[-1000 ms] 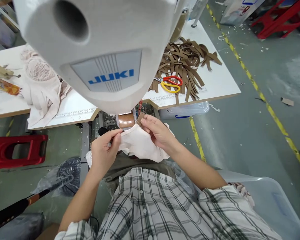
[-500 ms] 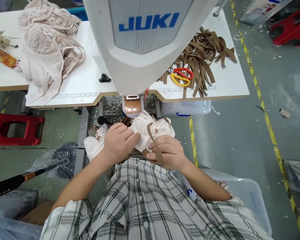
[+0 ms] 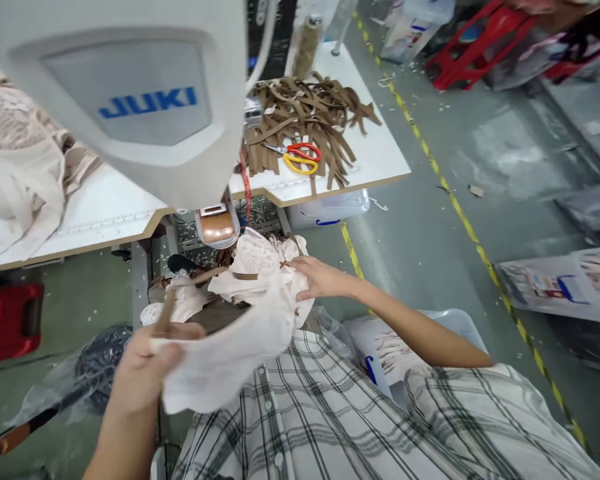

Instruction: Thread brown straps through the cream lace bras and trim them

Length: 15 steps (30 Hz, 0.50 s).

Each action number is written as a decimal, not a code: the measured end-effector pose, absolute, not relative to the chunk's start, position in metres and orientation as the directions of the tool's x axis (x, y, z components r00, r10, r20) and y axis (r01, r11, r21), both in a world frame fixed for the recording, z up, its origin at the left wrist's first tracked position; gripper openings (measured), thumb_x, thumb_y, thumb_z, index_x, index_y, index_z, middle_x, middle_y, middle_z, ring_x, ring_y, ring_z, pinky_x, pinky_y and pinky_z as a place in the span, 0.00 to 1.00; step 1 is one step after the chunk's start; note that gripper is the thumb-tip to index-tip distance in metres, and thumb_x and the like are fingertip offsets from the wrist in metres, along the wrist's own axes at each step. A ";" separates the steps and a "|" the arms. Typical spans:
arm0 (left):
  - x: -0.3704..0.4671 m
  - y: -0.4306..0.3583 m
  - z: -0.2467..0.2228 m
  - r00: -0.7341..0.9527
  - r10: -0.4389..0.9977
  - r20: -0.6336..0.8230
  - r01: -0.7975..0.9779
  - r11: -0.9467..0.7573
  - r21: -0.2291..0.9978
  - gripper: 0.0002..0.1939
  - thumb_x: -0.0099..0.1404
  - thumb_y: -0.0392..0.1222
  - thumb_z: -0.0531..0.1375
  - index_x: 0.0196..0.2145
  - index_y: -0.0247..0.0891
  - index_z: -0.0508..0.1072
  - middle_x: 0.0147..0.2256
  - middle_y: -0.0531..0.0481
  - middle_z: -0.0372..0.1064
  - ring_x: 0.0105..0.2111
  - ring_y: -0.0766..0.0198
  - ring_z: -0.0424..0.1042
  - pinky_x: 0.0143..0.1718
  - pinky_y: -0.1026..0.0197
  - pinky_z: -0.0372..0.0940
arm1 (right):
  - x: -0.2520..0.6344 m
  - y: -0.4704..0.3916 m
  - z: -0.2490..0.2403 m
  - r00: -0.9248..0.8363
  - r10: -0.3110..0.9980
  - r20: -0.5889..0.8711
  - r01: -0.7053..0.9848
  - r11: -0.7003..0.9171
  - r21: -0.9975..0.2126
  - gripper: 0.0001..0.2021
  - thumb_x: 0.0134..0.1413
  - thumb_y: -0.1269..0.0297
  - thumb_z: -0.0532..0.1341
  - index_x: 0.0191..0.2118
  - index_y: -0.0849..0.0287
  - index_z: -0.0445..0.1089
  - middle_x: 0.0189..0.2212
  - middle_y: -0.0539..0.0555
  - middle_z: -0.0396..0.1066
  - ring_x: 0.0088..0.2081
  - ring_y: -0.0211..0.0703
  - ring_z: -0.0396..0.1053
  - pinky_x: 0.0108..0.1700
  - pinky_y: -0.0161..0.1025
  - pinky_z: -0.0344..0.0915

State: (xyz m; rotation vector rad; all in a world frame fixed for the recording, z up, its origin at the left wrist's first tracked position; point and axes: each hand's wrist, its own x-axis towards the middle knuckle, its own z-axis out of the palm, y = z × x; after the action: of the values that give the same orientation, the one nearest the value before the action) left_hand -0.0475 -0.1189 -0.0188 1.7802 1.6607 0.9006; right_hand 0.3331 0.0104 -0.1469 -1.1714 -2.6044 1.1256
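A pale lace garment (image 3: 250, 327) spans the gap between the two hands: the left hand (image 3: 147, 363) pinches one end along with a brown strap (image 3: 166, 310), while the right hand (image 3: 320, 277) grips the lacy side. Beyond both hangs a white sewing machine (image 3: 130, 127); past the right, scissors (image 3: 287, 152) lie on brown strips (image 3: 325, 117).

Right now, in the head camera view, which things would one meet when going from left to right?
Red plastic stool at the left edge → bare left hand → pale, blurred fabric spanning between the hands → bare right hand → small, flat brown scrap → blue-handled, translucent plastic box.
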 end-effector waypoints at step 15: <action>-0.011 -0.081 -0.072 0.256 0.963 -0.086 0.642 -0.103 0.760 0.28 0.59 0.59 0.64 0.51 0.40 0.73 0.48 0.39 0.75 0.51 0.45 0.73 0.50 0.45 0.70 | 0.253 -0.034 -0.069 -0.808 0.487 0.332 0.275 0.809 -0.519 0.12 0.67 0.64 0.54 0.37 0.54 0.74 0.35 0.52 0.72 0.37 0.41 0.67 0.43 0.41 0.64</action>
State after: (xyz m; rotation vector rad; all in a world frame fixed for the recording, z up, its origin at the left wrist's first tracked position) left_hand -0.0109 -0.0807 -0.0720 1.8273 1.4635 0.5808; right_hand 0.2528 -0.0343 -0.0686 -0.5675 -2.5362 0.6310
